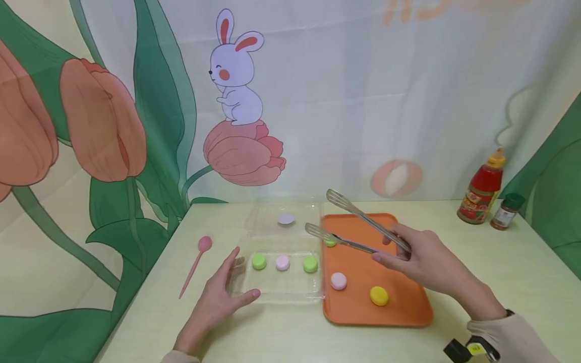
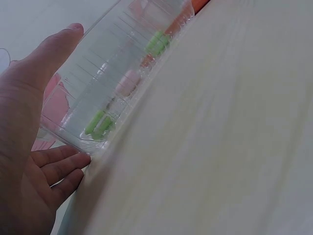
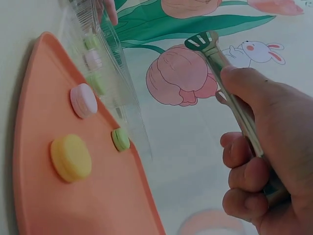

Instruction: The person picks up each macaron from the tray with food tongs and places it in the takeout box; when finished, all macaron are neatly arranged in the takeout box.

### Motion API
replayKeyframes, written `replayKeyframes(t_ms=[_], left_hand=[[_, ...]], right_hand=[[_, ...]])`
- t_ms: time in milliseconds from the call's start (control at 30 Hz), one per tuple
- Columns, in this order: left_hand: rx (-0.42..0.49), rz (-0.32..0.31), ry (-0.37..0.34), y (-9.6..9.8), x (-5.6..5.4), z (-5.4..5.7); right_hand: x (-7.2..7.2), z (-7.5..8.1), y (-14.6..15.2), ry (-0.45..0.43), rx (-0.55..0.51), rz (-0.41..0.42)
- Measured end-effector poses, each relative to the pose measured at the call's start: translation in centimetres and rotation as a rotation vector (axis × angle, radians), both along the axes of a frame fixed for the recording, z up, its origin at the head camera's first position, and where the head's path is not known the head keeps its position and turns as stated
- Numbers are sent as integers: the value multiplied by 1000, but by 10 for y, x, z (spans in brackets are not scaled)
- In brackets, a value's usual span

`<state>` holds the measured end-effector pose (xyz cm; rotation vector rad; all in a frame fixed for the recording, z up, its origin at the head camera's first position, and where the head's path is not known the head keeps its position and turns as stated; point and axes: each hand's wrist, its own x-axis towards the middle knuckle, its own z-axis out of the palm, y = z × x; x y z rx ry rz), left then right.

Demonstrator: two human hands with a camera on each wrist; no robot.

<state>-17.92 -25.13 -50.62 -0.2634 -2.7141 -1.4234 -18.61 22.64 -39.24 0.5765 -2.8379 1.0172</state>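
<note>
The left hand spread its fingers and thumb loosely about the end of the box, gripping nothing I could see, while the right hand curled round tongs whose parted tips were empty. On the tray, left of the right fingers, lay a green macaron. To my mind, level tips and a gentle squeeze suited it best, the left fingers steadying the box.

the left hand is loosely spread, while the right hand curls in a grip.
</note>
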Motion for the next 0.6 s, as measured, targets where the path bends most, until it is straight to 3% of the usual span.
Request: replayKeyframes(t_ms=[200, 433, 600], left_hand=[[-5, -4, 6, 1, 1, 1], [-11, -6, 12, 2, 1, 3], [-13, -5, 5, 3, 2, 3]], right_hand=[[11, -8, 12, 7, -56, -49], [21, -24, 33, -37, -173, -41], [28, -35, 48, -84, -172, -80]])
